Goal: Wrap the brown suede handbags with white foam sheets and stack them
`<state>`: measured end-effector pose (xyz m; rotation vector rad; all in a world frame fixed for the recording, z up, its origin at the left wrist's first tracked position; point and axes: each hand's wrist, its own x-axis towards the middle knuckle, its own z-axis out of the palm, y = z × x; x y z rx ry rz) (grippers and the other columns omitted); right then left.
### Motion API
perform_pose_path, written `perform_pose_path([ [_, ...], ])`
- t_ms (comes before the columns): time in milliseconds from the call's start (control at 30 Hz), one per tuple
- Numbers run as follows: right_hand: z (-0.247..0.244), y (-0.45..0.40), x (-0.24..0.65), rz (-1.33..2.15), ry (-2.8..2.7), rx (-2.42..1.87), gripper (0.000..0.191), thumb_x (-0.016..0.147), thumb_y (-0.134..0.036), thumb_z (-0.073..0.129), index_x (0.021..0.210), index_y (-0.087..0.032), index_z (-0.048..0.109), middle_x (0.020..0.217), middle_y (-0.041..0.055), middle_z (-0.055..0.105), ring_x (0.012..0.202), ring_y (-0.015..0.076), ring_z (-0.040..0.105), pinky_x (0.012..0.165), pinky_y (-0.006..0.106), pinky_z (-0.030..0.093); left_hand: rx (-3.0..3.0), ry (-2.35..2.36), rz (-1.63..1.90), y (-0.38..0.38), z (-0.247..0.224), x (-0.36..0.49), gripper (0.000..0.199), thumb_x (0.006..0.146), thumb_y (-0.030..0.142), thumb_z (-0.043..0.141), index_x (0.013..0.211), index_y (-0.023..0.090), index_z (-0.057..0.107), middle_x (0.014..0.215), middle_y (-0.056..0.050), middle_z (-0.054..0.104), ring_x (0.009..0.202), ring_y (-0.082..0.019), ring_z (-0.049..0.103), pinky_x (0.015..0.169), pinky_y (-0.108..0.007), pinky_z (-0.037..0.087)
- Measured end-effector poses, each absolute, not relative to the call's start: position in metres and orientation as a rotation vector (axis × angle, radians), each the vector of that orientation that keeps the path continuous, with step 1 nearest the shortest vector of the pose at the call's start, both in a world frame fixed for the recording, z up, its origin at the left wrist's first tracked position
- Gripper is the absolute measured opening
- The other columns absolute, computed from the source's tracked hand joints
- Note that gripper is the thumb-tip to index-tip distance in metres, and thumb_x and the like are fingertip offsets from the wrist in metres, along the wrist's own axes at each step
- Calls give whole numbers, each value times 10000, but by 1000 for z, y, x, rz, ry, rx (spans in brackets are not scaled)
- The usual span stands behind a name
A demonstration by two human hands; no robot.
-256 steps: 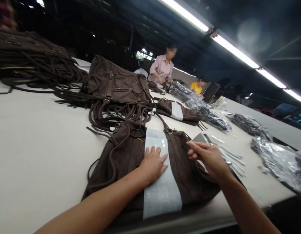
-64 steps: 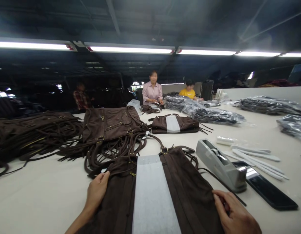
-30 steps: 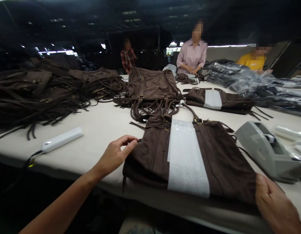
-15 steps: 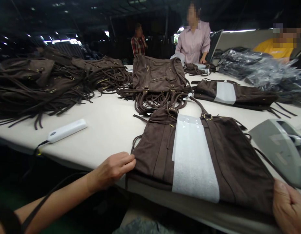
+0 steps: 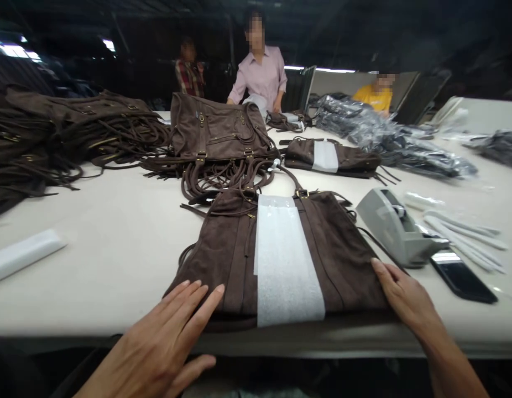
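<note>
A dark brown bag lies flat at the table's front edge, with a white paper band around its middle and its handles toward the far side. My left hand rests on the bag's near left corner, fingers stretched out and thumb apart. At the bag's right side, my right hand has its fingertips on the edge; its fingers are partly hidden, so its grip is unclear. Behind it, another brown bag lies with its looped straps toward me.
A grey tape dispenser, a phone and white strips lie right. Brown bags are heaped left, near a white device. A banded bag and plastic-wrapped items lie farther back. Three people stand beyond the table.
The view has turned right. My left hand has opened from its pinch on the bag's left edge and lies on its corner. My right hand is now farther up the right side.
</note>
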<state>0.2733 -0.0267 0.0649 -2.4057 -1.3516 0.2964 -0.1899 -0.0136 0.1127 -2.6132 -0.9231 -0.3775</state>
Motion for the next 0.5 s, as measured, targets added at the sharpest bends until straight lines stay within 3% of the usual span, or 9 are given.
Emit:
perform_pose_path([
  [67,76,-20,275,448,-1355,-2356,597,836,-714,377,863,-201,681,879,109,730,900,322,670,764,368,498,-2676,-934,-356,-2,113,-172,1157,618,641,777,1527,165,241,1417,-138,528,1230,-307,567,1020,-376,504],
  [167,94,-11,277,732,-1348,-2185,537,788,-699,534,793,-180,673,845,78,735,891,284,674,757,311,510,-2854,-1015,-176,16,115,-134,1405,419,651,865,1543,213,144,1565,-183,272,1423,-378,311,1128,-516,361],
  [233,104,-7,277,1002,-1223,-2091,519,761,-665,625,825,-155,690,894,91,744,926,275,681,773,297,527,-2977,-1135,52,21,116,-106,1412,420,593,891,1540,219,117,1589,-194,130,1467,-385,156,1159,-577,250],
  [367,111,-4,273,1422,-929,-1848,466,741,-553,734,900,-116,704,975,139,743,941,254,700,826,300,549,-3011,-1383,405,14,112,-71,1235,566,327,878,1529,230,111,1580,-191,89,1469,-365,127,1166,-591,189],
  [500,121,-4,264,1495,-797,-1594,442,692,-374,806,1028,-117,677,1010,137,740,923,254,711,851,335,562,-2915,-1372,97,1,84,-79,1180,554,169,833,1526,248,170,1579,-172,134,1455,-394,185,1157,-616,201],
])
